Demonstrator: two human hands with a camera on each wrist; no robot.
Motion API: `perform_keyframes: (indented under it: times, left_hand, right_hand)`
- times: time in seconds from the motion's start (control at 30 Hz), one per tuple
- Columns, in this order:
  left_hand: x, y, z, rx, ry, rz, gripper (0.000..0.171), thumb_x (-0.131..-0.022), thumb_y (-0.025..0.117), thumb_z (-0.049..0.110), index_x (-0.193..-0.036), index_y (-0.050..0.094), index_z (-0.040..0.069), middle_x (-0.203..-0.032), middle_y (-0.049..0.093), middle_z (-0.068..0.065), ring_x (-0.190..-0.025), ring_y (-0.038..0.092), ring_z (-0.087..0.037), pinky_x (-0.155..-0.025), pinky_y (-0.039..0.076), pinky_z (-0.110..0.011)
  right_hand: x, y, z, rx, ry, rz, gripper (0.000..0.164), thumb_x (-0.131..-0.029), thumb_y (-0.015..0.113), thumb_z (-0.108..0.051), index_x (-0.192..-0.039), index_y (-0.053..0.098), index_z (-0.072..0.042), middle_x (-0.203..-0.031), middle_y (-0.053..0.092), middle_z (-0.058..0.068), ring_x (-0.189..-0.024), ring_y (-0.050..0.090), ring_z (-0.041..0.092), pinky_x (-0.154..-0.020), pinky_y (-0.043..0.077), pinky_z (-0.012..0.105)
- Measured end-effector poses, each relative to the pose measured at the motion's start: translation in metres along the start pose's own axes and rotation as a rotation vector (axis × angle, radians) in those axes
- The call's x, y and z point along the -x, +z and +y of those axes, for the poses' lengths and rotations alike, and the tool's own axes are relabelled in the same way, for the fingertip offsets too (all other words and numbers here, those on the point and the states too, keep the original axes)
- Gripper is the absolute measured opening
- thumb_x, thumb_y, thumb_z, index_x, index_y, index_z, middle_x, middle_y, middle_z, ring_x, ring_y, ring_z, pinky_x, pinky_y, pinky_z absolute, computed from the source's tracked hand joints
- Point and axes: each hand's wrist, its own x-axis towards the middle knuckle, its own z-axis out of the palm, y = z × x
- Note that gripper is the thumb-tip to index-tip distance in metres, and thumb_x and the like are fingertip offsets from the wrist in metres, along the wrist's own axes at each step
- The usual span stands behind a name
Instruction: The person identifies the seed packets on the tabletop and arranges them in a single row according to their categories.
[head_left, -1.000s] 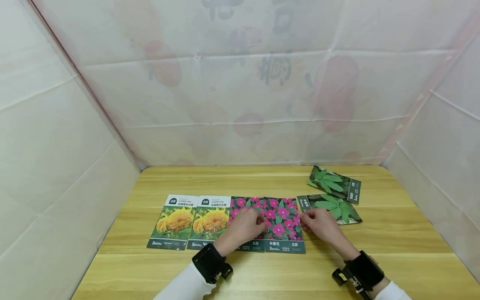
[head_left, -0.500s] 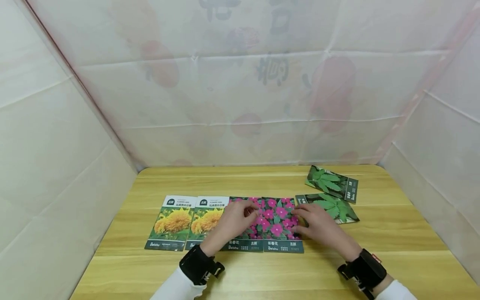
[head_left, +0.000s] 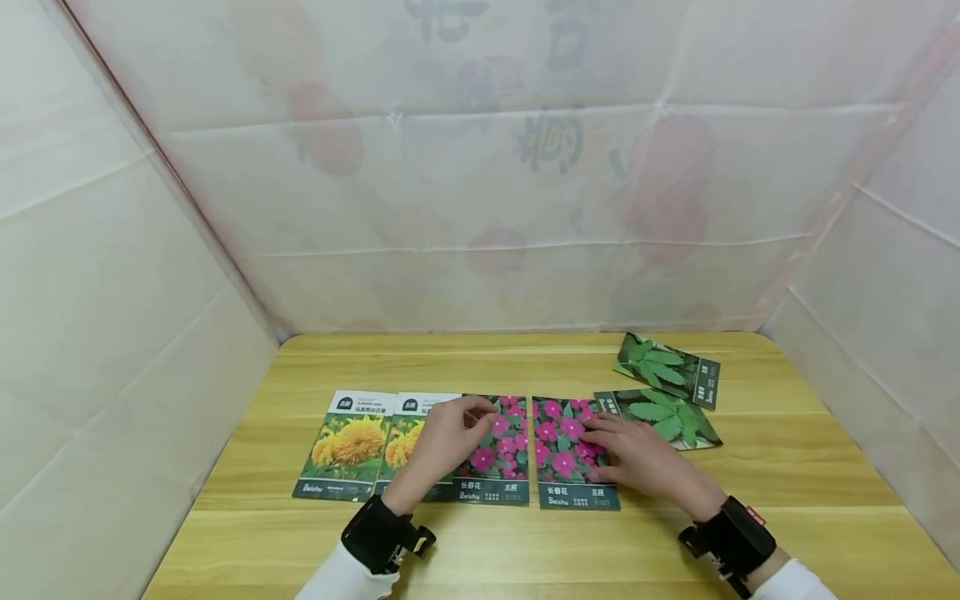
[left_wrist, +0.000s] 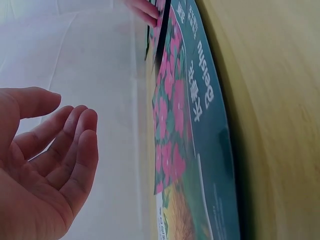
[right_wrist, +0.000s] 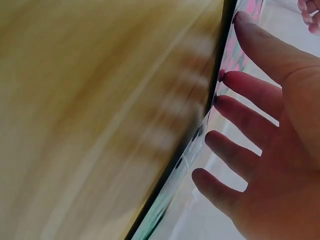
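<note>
Two seed packets with pink flowers lie side by side on the table, a narrow gap between them. My right hand (head_left: pixel 637 458) rests its fingertips on the right pink-flower packet (head_left: pixel 558 442), fingers spread and fairly straight. In the right wrist view, the thumb (right_wrist: pixel 260 42) and nearest fingers meet that packet's surface. Over the left pink-flower packet (head_left: pixel 495 457) hovers my left hand (head_left: pixel 442 437), fingers loosely bent and holding nothing. The left wrist view has this hand (left_wrist: pixel 50 170) apart from the packets, palm empty.
Two yellow-flower seed packets stand in the same row at the left, the outer one (head_left: pixel 345 442) fully visible, the inner one (head_left: pixel 397 452) partly hidden by my left hand. Behind my right hand lie two green-leaf packets, a nearer (head_left: pixel 671 417) and a farther (head_left: pixel 656 365). Cloth walls surround the wooden table (head_left: pixel 480 550).
My right hand has spread its fingers onto the right pink-flower packet, which has shifted slightly right, opening a gap. My left hand has moved left, off the packets' shared edge.
</note>
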Motion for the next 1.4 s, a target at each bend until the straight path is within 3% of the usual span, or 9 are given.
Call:
perform_keyframes:
  times: [0.17, 0.3, 0.43, 0.6, 0.73, 1.1, 1.27, 1.4]
  left_hand:
    - [0.005, -0.005, -0.005, 0.052, 0.009, 0.01, 0.02, -0.106, 0.061, 0.017, -0.12, 0.074, 0.009, -0.102, 0.071, -0.001, -0.088, 0.066, -0.016, -0.079, 0.057, -0.03]
    - [0.007, -0.008, -0.016, 0.088, 0.055, 0.036, 0.026, -0.108, 0.059, 0.027, -0.122, 0.073, 0.01, -0.1, 0.072, -0.002, -0.085, 0.067, -0.015, -0.061, 0.057, -0.035]
    - [0.01, -0.012, -0.023, 0.09, 0.08, 0.063, 0.034, -0.109, 0.056, 0.035, -0.122, 0.072, 0.007, -0.1, 0.071, -0.001, -0.086, 0.065, -0.014, -0.059, 0.055, -0.039]
    - [0.014, -0.02, -0.018, 0.085, -0.019, 0.049, 0.023, -0.107, 0.06, 0.021, -0.122, 0.072, 0.007, -0.104, 0.07, -0.002, -0.093, 0.065, -0.017, -0.072, 0.056, -0.033]
    - [0.015, -0.022, -0.014, 0.07, -0.089, 0.042, 0.019, -0.105, 0.063, 0.012, -0.121, 0.073, 0.009, -0.104, 0.07, -0.001, -0.096, 0.065, -0.019, -0.078, 0.056, -0.029]
    - [0.019, -0.024, -0.016, 0.073, -0.1, 0.04, 0.021, -0.106, 0.062, 0.013, -0.123, 0.073, 0.009, -0.104, 0.069, 0.003, -0.096, 0.064, -0.018, -0.076, 0.054, -0.031]
    - [0.02, -0.024, -0.017, 0.063, -0.095, 0.047, 0.021, -0.106, 0.062, 0.015, -0.122, 0.073, 0.009, -0.103, 0.069, 0.004, -0.095, 0.065, -0.017, -0.078, 0.055, -0.03]
    - [0.022, -0.024, -0.02, 0.051, -0.039, 0.057, 0.022, -0.107, 0.06, 0.019, -0.121, 0.073, 0.007, -0.102, 0.069, 0.001, -0.094, 0.065, -0.018, -0.074, 0.056, -0.034]
  right_hand:
    - [-0.001, -0.005, 0.005, -0.041, 0.024, 0.085, 0.058, -0.09, 0.081, -0.037, -0.137, 0.067, -0.006, -0.146, 0.058, 0.019, -0.132, 0.055, 0.043, -0.106, 0.048, 0.064]
    - [-0.002, -0.021, 0.02, -0.019, 0.054, 0.195, 0.042, -0.092, 0.08, -0.02, -0.128, 0.07, -0.001, -0.133, 0.066, 0.021, -0.122, 0.062, 0.042, -0.101, 0.053, 0.06]
    - [-0.003, -0.036, 0.038, 0.025, 0.078, 0.263, 0.032, -0.092, 0.078, -0.005, -0.123, 0.071, 0.0, -0.118, 0.071, 0.017, -0.109, 0.067, 0.038, -0.093, 0.057, 0.053]
    - [-0.01, -0.044, 0.055, 0.051, 0.1, 0.186, 0.03, -0.094, 0.073, 0.0, -0.124, 0.069, 0.002, -0.117, 0.069, 0.018, -0.108, 0.065, 0.038, -0.093, 0.056, 0.05]
    - [-0.018, -0.043, 0.065, 0.003, 0.124, 0.076, 0.035, -0.097, 0.071, -0.004, -0.131, 0.065, 0.003, -0.125, 0.065, 0.023, -0.116, 0.061, 0.042, -0.098, 0.053, 0.053]
    - [-0.036, -0.038, 0.065, -0.125, 0.126, -0.105, 0.047, -0.1, 0.069, -0.01, -0.143, 0.056, 0.003, -0.145, 0.051, 0.03, -0.134, 0.048, 0.05, -0.11, 0.045, 0.057]
    - [-0.04, -0.035, 0.065, -0.114, 0.095, -0.111, 0.045, -0.101, 0.068, -0.012, -0.143, 0.057, 0.001, -0.145, 0.051, 0.029, -0.135, 0.047, 0.049, -0.111, 0.044, 0.057]
    - [-0.043, -0.031, 0.067, -0.098, 0.067, -0.095, 0.041, -0.101, 0.068, -0.011, -0.14, 0.06, 0.0, -0.139, 0.054, 0.027, -0.127, 0.053, 0.046, -0.106, 0.049, 0.054]
